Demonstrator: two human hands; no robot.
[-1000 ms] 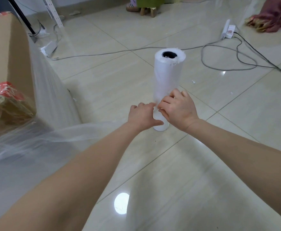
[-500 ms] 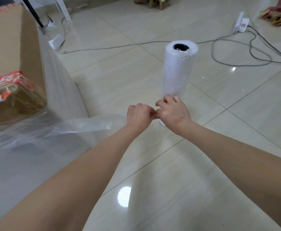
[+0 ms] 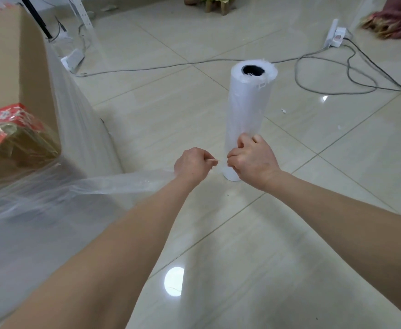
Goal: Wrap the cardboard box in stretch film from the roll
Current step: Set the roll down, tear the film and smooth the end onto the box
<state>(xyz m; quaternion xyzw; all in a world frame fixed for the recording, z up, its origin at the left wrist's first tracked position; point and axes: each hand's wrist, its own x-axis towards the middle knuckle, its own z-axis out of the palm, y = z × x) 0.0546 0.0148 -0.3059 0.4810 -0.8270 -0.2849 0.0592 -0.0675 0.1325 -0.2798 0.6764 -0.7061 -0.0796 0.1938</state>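
Now left hand (image 3: 194, 163) and right hand (image 3: 253, 160) both pinch film (image 3: 123, 184) beside the upright roll (image 3: 249, 108), box (image 3: 9, 67) at nine o'clock.

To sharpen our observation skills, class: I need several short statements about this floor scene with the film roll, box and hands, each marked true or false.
1. The white roll of stretch film stands upright on the glossy beige tiled floor. True.
2. The left hand is empty. False: it pinches a gathered strand of clear film.
3. The brown cardboard box sits right of the roll. False: it sits left.
4. The right hand is by the roll's lower end. True.
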